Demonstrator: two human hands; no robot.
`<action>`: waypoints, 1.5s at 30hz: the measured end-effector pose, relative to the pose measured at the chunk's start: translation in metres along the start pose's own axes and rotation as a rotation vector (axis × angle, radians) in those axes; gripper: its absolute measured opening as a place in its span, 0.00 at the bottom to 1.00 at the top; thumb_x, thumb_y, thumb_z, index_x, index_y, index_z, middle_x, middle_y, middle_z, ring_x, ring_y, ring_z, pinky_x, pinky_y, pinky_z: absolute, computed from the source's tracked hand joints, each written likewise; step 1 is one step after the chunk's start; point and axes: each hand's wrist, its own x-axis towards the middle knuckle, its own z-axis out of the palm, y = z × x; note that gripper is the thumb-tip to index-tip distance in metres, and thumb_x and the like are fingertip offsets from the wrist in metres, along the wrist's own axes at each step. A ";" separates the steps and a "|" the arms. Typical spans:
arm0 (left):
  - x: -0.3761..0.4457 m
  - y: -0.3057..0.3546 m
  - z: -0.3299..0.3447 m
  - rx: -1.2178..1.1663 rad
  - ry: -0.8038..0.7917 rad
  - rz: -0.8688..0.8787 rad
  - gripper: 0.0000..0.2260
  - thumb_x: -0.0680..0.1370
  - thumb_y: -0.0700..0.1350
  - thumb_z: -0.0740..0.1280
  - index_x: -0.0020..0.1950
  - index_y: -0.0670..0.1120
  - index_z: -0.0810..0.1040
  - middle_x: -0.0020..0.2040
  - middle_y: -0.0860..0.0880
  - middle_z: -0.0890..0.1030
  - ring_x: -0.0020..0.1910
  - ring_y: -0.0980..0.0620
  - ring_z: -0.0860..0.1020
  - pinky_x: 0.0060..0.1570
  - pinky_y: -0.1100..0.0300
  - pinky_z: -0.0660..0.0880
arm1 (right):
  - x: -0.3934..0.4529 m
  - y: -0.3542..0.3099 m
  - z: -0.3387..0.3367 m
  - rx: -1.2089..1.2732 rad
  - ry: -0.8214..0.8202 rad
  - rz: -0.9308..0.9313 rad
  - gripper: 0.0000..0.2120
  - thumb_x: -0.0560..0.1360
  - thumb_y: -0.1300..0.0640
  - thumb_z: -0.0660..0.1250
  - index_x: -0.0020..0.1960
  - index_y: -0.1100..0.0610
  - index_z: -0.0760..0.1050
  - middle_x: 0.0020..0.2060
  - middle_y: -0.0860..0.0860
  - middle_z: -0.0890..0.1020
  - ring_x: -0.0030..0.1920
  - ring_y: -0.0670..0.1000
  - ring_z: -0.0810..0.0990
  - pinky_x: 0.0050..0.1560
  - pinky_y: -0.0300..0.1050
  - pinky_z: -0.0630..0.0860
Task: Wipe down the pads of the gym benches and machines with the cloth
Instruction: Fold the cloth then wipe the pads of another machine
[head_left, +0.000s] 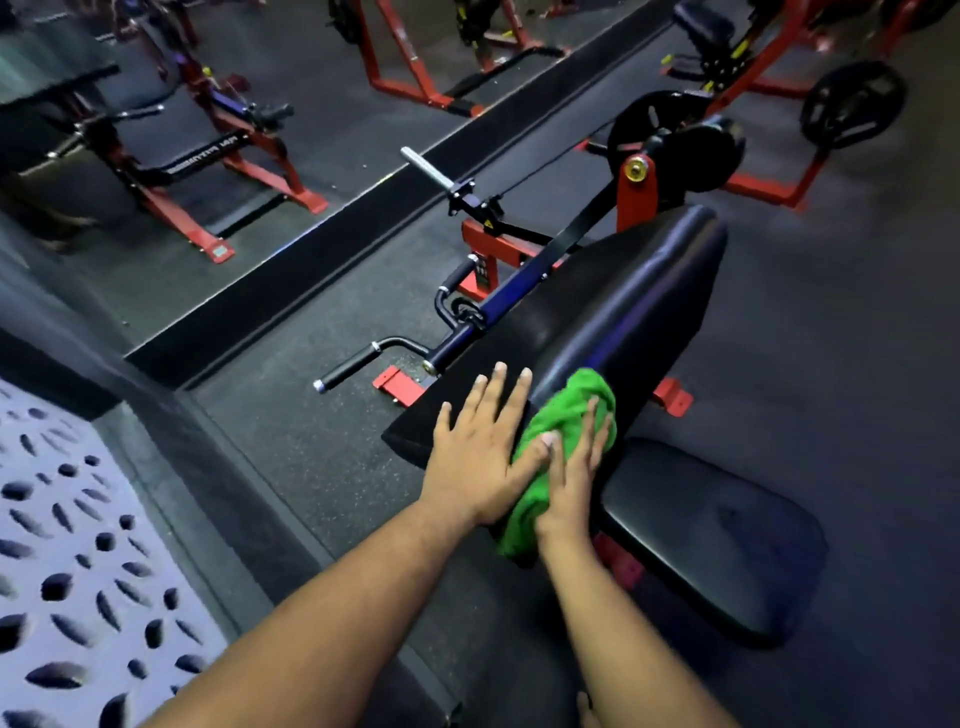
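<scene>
Right hand (571, 467) flat on crumpled green cloth (550, 441)

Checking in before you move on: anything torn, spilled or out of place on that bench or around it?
Nothing stands out. The long black pad and the seat pad show no tears or spills. The green cloth lies bunched on the long pad under the right hand, with the left hand flat beside it.

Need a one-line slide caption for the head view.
Right hand presses a green cloth onto the long black pad, left hand flat beside it.
</scene>
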 end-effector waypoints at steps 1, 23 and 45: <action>0.001 0.001 -0.001 0.003 -0.006 -0.004 0.36 0.75 0.72 0.39 0.82 0.62 0.40 0.83 0.55 0.42 0.82 0.54 0.44 0.78 0.39 0.51 | 0.026 -0.002 -0.001 -0.058 0.043 0.010 0.32 0.80 0.34 0.55 0.79 0.44 0.53 0.82 0.56 0.48 0.81 0.46 0.46 0.77 0.35 0.43; 0.006 -0.006 0.000 0.124 -0.010 0.208 0.41 0.74 0.76 0.37 0.83 0.57 0.46 0.84 0.53 0.44 0.82 0.53 0.44 0.79 0.40 0.47 | 0.047 -0.006 0.002 -0.035 0.196 0.002 0.34 0.76 0.34 0.57 0.79 0.44 0.60 0.82 0.53 0.56 0.81 0.52 0.54 0.78 0.47 0.52; 0.007 -0.003 0.000 0.082 -0.022 0.202 0.44 0.73 0.78 0.37 0.83 0.56 0.44 0.83 0.56 0.45 0.82 0.54 0.47 0.79 0.41 0.49 | 0.085 -0.006 -0.009 -0.122 0.203 -0.067 0.33 0.79 0.37 0.51 0.79 0.51 0.65 0.81 0.56 0.59 0.81 0.59 0.54 0.80 0.56 0.52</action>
